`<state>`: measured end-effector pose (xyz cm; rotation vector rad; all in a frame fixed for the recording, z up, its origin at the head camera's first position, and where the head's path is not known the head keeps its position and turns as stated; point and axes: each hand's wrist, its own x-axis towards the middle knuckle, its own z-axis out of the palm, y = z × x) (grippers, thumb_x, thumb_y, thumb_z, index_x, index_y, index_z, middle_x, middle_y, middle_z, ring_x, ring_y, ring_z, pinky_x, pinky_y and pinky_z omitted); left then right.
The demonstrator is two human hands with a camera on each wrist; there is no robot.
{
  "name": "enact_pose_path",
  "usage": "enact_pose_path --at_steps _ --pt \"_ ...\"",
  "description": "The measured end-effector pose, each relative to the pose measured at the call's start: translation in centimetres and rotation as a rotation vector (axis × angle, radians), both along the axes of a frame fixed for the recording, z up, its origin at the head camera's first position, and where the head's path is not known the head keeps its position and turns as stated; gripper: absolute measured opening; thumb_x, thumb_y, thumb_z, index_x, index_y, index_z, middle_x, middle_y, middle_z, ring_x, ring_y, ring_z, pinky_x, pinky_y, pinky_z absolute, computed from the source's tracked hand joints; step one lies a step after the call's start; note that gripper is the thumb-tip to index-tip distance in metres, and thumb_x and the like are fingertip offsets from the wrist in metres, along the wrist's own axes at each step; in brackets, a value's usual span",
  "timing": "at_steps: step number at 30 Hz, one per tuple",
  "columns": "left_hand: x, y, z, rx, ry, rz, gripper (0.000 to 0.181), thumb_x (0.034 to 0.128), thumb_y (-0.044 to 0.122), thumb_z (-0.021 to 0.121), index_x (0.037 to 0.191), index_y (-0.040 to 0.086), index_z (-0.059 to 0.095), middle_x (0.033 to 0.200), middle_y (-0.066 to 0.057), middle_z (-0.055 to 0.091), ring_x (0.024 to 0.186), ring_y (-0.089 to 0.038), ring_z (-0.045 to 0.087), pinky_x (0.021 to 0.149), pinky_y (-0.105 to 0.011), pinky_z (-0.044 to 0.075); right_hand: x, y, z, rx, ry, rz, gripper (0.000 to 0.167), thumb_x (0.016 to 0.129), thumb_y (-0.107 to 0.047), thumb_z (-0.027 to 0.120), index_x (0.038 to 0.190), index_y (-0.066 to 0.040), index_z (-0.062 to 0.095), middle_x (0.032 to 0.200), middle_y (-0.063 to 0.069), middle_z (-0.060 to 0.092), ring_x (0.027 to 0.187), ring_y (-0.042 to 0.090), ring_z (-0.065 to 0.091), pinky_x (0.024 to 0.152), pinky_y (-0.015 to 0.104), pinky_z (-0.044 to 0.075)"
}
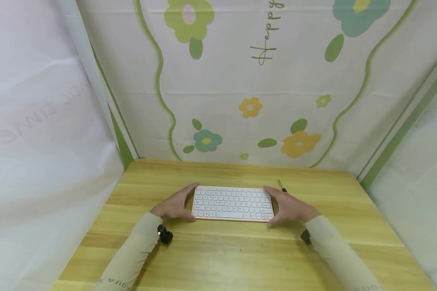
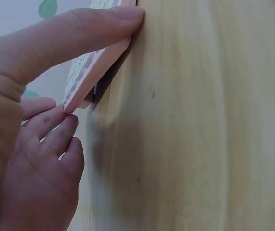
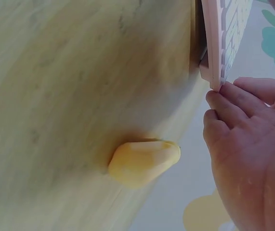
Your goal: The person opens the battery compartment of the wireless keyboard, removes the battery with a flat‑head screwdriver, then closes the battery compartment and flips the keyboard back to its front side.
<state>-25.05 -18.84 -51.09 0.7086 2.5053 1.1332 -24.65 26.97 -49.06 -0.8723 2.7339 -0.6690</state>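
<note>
1. Keyboard (image 1: 233,203), white keys in a pale pink frame, lies crosswise over the wooden table (image 1: 211,258), space bar toward us, between two hands.
2. Left hand (image 1: 171,206) is clamped on its left end: thumb at the near corner, fingertips at the far one.
3. Right hand (image 1: 290,207) grips the right end likewise, thumb near, fingertips far.
4. Wrist views show the far edge standing off the table; we cannot tell whether the keyboard is lifted or merely propped from beneath.
5. Done, as we judge it: both ends are held, long sides roughly parallel to the table's far edge. Left, by our reading: the release, since neither hand is free yet. Whether any shift remains, we cannot say.
6. Just past the right hand we note a slim tool (image 1: 280,184), mostly hidden. Right wrist view shows a yellow rounded thing (image 3: 144,161) on the table near that hand; possibly the same item, unconfirmed.
7. Farther out, flower-printed cloth (image 1: 218,81) hangs behind the table.
</note>
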Motion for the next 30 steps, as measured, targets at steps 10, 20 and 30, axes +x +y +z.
enact_pose_path --at_steps 10,20,30 --pt "0.05 0.4 0.14 -0.005 -0.013 0.046 0.133 0.0641 0.016 0.099 0.17 0.01 0.018 0.176 -0.012 0.023 0.164 -0.037 0.019 0.132 -0.058 0.021 -0.07 -0.24 0.03 0.052 -0.002 -0.038 0.133 0.065 -0.042 0.1 0.165 0.001 0.025 0.168 0.024 0.036 0.155 0.043 0.038 0.125 0.058 0.036" --pt "0.39 0.23 -0.28 0.03 0.042 0.051 0.135 0.0602 0.016 0.1 0.169 0.009 0.019 0.175 -0.011 0.027 0.163 -0.038 0.022 0.131 -0.061 0.022 -0.18 -0.32 0.01 0.025 0.005 -0.027 0.135 0.064 -0.04 0.101 0.165 0.005 0.024 0.168 0.025 0.037 0.154 0.044 0.039 0.125 0.058 0.036" --pt "0.62 -0.08 -0.12 0.14 0.074 0.022 0.134 0.0627 0.014 0.097 0.169 0.005 0.016 0.175 -0.018 0.023 0.164 -0.038 0.016 0.131 -0.062 0.017 -0.34 0.21 0.38 -0.011 -0.041 -0.025 0.132 0.068 -0.045 0.099 0.166 0.002 0.024 0.171 0.022 0.033 0.156 0.045 0.034 0.125 0.062 0.034"
